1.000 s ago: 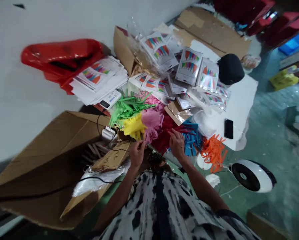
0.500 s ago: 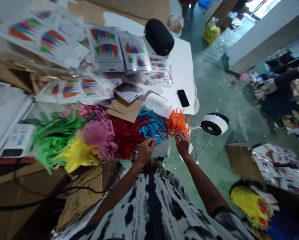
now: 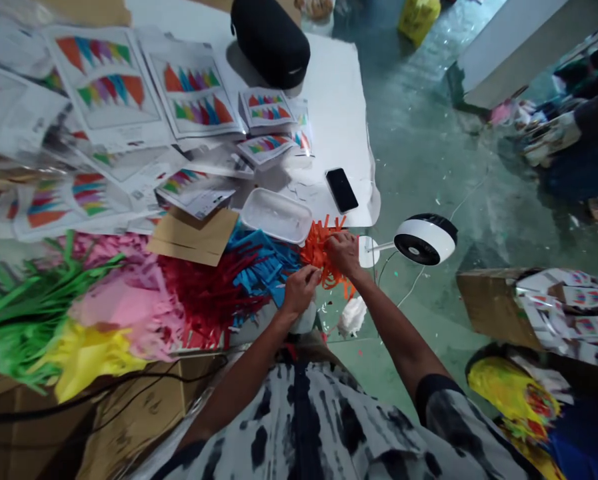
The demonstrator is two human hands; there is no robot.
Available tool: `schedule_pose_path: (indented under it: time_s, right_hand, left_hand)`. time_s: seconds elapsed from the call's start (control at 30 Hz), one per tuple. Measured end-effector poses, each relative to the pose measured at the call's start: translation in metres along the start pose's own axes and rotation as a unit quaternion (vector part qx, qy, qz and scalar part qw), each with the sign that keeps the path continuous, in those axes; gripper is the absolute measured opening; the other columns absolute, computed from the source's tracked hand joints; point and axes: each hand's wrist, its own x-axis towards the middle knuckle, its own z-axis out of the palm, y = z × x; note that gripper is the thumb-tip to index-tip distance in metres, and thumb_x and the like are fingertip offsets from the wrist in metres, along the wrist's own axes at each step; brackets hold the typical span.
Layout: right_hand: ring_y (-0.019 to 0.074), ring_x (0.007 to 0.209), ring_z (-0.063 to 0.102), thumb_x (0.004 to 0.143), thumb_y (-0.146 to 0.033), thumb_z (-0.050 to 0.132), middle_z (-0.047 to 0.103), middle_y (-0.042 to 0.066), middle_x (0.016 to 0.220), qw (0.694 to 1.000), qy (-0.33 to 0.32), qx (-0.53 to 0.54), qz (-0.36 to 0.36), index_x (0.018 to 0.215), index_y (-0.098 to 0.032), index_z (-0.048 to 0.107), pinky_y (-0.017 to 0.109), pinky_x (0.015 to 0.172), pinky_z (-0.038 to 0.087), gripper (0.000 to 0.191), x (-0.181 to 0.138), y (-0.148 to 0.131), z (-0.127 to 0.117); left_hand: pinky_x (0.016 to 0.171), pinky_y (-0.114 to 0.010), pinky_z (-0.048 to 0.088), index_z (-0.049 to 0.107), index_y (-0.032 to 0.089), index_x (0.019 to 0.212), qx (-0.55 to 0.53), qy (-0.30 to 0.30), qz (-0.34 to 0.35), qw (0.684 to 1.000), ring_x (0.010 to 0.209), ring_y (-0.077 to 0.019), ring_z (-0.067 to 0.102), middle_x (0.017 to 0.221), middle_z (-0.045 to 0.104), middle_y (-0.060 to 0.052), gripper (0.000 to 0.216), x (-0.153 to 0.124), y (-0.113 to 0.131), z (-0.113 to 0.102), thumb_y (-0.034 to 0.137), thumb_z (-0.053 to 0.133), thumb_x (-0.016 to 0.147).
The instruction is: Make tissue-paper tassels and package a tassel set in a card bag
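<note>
Heaps of paper pennants lie in a row on the table edge: green, yellow, pink, red, blue and orange. My right hand rests on the orange heap with its fingers curled into the strips. My left hand is just left of it, at the seam between the blue and orange heaps, with thumb and fingers pinched on a thin piece that I cannot make out.
Printed packets with coloured pennant pictures cover the table's far side. A white plastic tray, a black phone, a black pouch and brown card lie nearby. A white fan stands on the floor. Cardboard boxes sit right.
My view has swung right, from the yellow and pink heaps to the orange one. Both hands moved right along the row; my right hand now presses into the orange heap.
</note>
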Motion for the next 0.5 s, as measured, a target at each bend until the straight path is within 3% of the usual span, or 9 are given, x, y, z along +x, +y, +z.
schedule_pose_path:
  time_s: [0.13,0.23,0.37,0.5]
  right_hand:
    - [0.0276,0.119,0.056,0.093,-0.023,0.07,0.073,0.009,0.121,0.999,-0.009,0.014,-0.041,0.095,-0.022,0.078,0.045,0.113,0.031,0.008,0.001,0.006,-0.016]
    - [0.0239,0.114,0.059,0.096,-0.023,0.067,0.075,0.005,0.111,0.994,-0.009,0.038,-0.105,0.088,-0.024,0.078,0.045,0.116,0.029,0.013,0.001,0.011,-0.038]
    - [0.0206,0.106,0.062,0.1,-0.025,0.064,0.076,0.001,0.101,0.982,-0.02,0.064,-0.175,0.09,-0.028,0.08,0.045,0.12,0.028,0.019,0.0,0.012,-0.059]
    - [0.02,0.108,0.063,0.102,-0.023,0.062,0.078,0.0,0.105,0.98,-0.003,0.084,-0.178,0.094,-0.029,0.08,0.046,0.122,0.027,0.021,-0.006,0.012,-0.062]
  left_hand:
    - [0.085,-0.031,0.049,0.072,0.022,0.098,0.012,0.069,-0.006,0.998,0.089,-0.0207,0.066,0.094,0.074,-0.005,0.02,0.02,0.002,0.003,0.037,0.059,0.1]
    - [0.096,-0.036,0.048,0.071,0.022,0.109,0.039,0.115,0.043,0.992,0.103,-0.0246,0.064,0.106,0.073,-0.008,0.019,0.037,0.005,-0.002,0.034,0.07,0.093]
    - [0.102,-0.039,0.048,0.07,0.025,0.118,0.052,0.062,0.109,0.991,0.113,-0.0262,0.064,0.117,0.073,-0.007,0.034,0.051,0.009,-0.004,0.027,0.08,0.085]
    - [0.094,-0.035,0.053,0.072,0.023,0.11,-0.01,0.05,0.042,0.998,0.105,-0.0234,0.068,0.111,0.075,-0.006,0.029,0.053,0.011,0.002,0.033,0.081,0.084]
